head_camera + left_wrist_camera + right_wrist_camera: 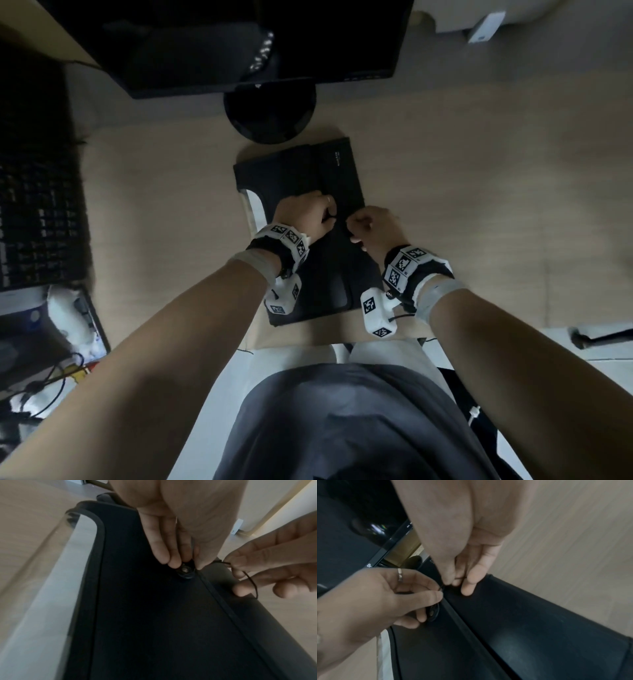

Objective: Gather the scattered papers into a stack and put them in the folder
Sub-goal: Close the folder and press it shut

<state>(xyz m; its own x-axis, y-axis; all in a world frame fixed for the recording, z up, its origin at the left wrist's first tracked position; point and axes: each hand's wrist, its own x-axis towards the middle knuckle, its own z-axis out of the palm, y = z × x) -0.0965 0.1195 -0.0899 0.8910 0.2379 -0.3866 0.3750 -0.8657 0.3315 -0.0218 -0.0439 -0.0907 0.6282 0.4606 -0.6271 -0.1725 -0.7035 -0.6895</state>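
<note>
A black folder [308, 178] lies closed on the wooden desk, in front of me. White papers [255, 209] show as a strip along its left edge [51, 588]. My left hand [301, 214] rests on the folder, its fingers and thumb pinched round the round closure button [186, 572]. My right hand [370, 228] is just to the right of it. Its thumb and fingers pinch a thin black closure string [251, 581] at the flap's edge [453, 582]. The button [433, 612] also shows under the left fingers [421, 619].
A dark monitor [239, 44] on a round stand base [270, 109] is right behind the folder. A black keyboard [37, 192] lies far left, with cables and clutter [68, 342] below it. The desk's front edge [291, 342] runs close to my body.
</note>
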